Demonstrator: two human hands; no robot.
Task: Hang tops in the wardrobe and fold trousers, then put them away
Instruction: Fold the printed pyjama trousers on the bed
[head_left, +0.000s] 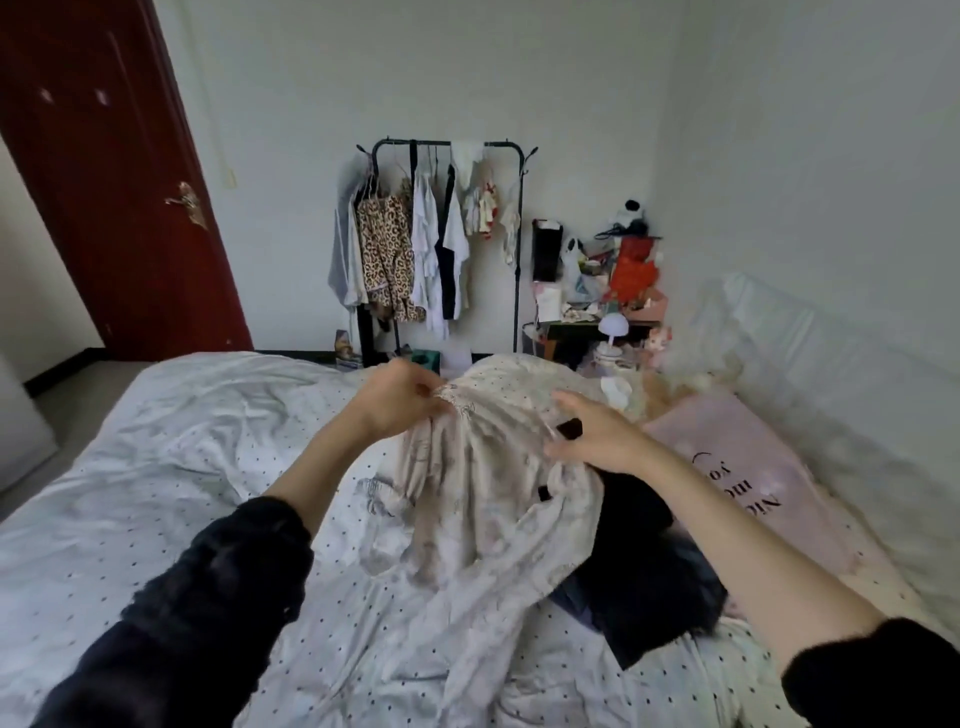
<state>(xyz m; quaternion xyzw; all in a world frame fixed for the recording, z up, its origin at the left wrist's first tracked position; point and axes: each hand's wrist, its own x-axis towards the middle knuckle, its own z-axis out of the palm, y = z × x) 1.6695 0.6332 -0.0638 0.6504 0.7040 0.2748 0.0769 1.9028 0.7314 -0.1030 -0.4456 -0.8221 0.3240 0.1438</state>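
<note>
Cotton, pale cream with a faint print: one garment (483, 467), raised off the bed (182, 441) at centre frame, gathered edge uppermost, the rest hanging down toward the lower middle. Whether top or trousers cannot be told.

Head view, single entry:

Left hand (400, 397), centre frame: fingers curled, pinching the gathered edge at its left end.

Right hand (592, 434), right of centre: fingers bent onto the same cloth, thumb below; appears to grip it, with a small dark object (569, 430) at the fingertips, unidentified. Hands are apart, the cloth bunched between them.

Axis: the held edge runs left to right between the hands; the length hangs toward the viewer. Both hands are equally on it, so either could take a corner to spread it, as I judge.

Dark clothes (639, 561), lower right, lying on the bed partly under the pale garment.

Clothes rack (447, 143), upper centre against the far wall, already hung with tops; well beyond the hands, across the bed.

Pink pillow (753, 467), right.
</note>
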